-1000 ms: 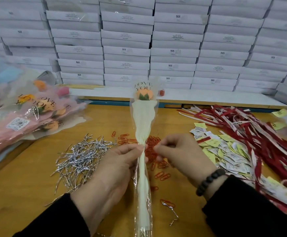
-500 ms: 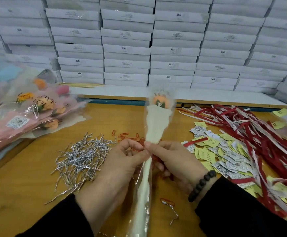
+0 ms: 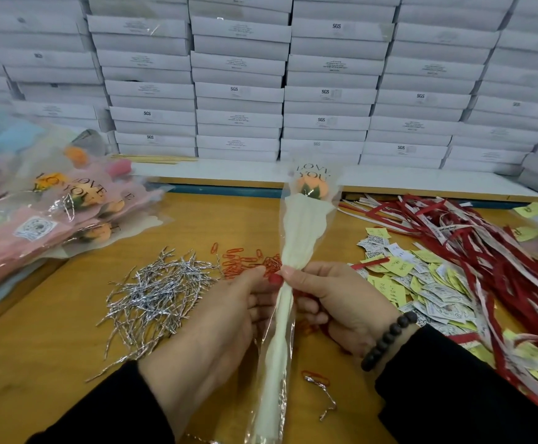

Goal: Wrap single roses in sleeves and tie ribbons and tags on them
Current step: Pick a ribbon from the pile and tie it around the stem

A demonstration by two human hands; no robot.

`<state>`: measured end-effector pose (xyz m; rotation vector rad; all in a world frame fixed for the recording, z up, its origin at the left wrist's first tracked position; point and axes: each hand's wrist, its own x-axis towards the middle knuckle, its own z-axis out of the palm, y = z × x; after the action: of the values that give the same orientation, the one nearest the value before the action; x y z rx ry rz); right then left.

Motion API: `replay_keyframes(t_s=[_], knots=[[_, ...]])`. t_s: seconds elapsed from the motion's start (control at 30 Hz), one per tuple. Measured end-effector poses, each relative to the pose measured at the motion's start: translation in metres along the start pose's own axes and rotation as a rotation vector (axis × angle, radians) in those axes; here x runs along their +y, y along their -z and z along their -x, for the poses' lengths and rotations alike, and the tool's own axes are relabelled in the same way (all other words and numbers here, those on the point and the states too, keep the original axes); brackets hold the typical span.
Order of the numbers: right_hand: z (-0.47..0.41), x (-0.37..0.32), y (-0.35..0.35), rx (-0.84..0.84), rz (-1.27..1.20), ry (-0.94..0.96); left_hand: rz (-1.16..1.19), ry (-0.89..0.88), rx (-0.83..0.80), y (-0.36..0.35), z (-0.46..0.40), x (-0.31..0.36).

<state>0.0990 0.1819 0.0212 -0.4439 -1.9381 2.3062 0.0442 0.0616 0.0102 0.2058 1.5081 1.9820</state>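
Note:
An orange rose (image 3: 313,186) sits in a clear sleeve (image 3: 299,232) printed "LOVE YOU", with cream paper inside, tilted slightly right above the wooden table (image 3: 53,315). My left hand (image 3: 219,322) and my right hand (image 3: 341,302) pinch the sleeve's narrow neck from both sides, thumbs nearly meeting. Something small and red shows between my fingers at the neck; what it is I cannot tell. A heap of silver twist ties (image 3: 155,293) lies left of my hands. Red ribbons (image 3: 485,251) and yellow and white tags (image 3: 415,280) lie to the right.
Wrapped roses in pink sleeves (image 3: 56,216) are stacked at the left edge. Red paper clips (image 3: 242,259) are scattered behind my hands. One loose silver tie (image 3: 323,395) lies near my right sleeve. White boxes (image 3: 239,91) are stacked along the far side.
The rose swung right, then back a little toward upright. My hands moved closer together on the sleeve's neck, the right hand now gripping it from the side.

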Motion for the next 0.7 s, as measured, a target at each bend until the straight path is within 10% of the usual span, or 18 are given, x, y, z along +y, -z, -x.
replay_keyframes(t_s=[0.7], knots=[[-0.002,0.009,-0.006,0.118,0.258,0.089,-0.140,-0.430,0.181,0.008,0.001,0.009]])
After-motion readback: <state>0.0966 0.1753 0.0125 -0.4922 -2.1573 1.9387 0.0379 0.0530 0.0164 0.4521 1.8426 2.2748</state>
